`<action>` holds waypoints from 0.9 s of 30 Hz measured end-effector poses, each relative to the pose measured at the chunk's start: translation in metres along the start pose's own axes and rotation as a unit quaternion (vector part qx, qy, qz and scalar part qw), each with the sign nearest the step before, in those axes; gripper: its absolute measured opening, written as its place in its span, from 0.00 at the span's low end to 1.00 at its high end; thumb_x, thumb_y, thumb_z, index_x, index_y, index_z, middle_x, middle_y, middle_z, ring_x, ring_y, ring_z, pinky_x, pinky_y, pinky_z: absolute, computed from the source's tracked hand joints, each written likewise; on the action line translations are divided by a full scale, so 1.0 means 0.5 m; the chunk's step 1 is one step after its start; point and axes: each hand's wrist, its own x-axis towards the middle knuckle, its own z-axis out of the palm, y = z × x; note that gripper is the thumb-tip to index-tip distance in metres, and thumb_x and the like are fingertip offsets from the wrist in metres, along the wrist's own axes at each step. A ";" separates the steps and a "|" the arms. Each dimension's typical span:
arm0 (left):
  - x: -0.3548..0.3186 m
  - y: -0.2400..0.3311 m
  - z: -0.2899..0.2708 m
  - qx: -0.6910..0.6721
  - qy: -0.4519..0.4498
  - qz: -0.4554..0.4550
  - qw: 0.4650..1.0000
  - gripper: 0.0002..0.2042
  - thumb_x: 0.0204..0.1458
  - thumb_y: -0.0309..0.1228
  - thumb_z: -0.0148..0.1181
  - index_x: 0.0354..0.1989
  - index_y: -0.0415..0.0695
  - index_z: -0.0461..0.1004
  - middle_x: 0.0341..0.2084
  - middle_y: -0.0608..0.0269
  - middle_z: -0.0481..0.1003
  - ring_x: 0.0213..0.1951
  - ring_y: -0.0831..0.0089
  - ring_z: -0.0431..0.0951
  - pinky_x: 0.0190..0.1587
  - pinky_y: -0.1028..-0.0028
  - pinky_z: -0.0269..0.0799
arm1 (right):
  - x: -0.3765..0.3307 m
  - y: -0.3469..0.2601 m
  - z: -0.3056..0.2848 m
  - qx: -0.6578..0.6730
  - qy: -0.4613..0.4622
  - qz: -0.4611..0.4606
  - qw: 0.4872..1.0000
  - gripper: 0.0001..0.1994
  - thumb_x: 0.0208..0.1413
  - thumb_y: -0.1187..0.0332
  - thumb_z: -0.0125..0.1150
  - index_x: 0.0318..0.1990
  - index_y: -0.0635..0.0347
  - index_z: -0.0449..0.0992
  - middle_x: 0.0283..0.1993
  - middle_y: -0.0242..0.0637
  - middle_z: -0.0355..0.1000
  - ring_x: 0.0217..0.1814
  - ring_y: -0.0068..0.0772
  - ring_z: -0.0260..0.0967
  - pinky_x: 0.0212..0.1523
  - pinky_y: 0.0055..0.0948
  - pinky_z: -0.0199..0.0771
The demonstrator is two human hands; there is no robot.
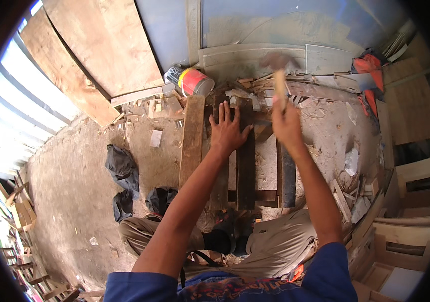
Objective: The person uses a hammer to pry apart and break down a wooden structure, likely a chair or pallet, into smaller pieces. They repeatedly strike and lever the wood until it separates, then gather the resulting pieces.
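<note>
A hammer [279,85] with a wooden handle is raised in my right hand [286,123], whose fingers wrap round the grip. Its dark head is smeared by motion. My left hand [227,132] lies with fingers spread across the dark wooden slats [245,176] of a low pallet-like frame in front of me. Along the frame's left side runs a lighter brown plank [191,141]. Another dark slat [288,178] lies on the right, beneath my right forearm. Whether a nail stands near my left hand cannot be made out.
Wood scraps [255,85] litter the floor along the far wall, beside a red and yellow bucket [195,81]. Large plywood sheets [104,45] lean at the far left. Dark cloth or bags [122,168] lie left of my knees. Wooden frames [411,231] stack at the right.
</note>
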 end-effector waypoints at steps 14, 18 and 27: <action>-0.003 -0.007 -0.005 0.017 -0.024 -0.015 0.999 0.45 0.59 0.64 0.47 0.72 0.35 0.53 0.74 0.41 0.45 0.76 0.52 0.43 0.68 0.37 0.48 | -0.030 -0.060 -0.016 0.061 -0.009 0.016 0.998 0.29 0.68 0.44 0.48 0.39 0.70 0.75 0.23 0.46 0.72 0.26 0.48 0.74 0.31 0.43 0.71; 0.001 0.020 -0.015 -0.017 -0.042 -0.024 0.999 0.47 0.59 0.64 0.47 0.73 0.33 0.49 0.75 0.43 0.45 0.76 0.55 0.42 0.69 0.39 0.46 | -0.068 0.023 -0.018 -0.106 -0.150 0.069 0.981 0.30 0.67 0.44 0.48 0.40 0.71 0.75 0.27 0.56 0.75 0.31 0.65 0.73 0.33 0.48 0.72; -0.003 0.002 -0.024 -0.027 -0.049 -0.036 0.998 0.50 0.58 0.63 0.49 0.73 0.31 0.43 0.75 0.44 0.45 0.77 0.56 0.42 0.71 0.40 0.44 | 0.030 -0.170 -0.090 0.295 0.117 0.005 0.948 0.20 0.71 0.55 0.48 0.30 0.60 0.66 0.18 0.28 0.62 0.21 0.21 0.62 0.22 0.25 0.62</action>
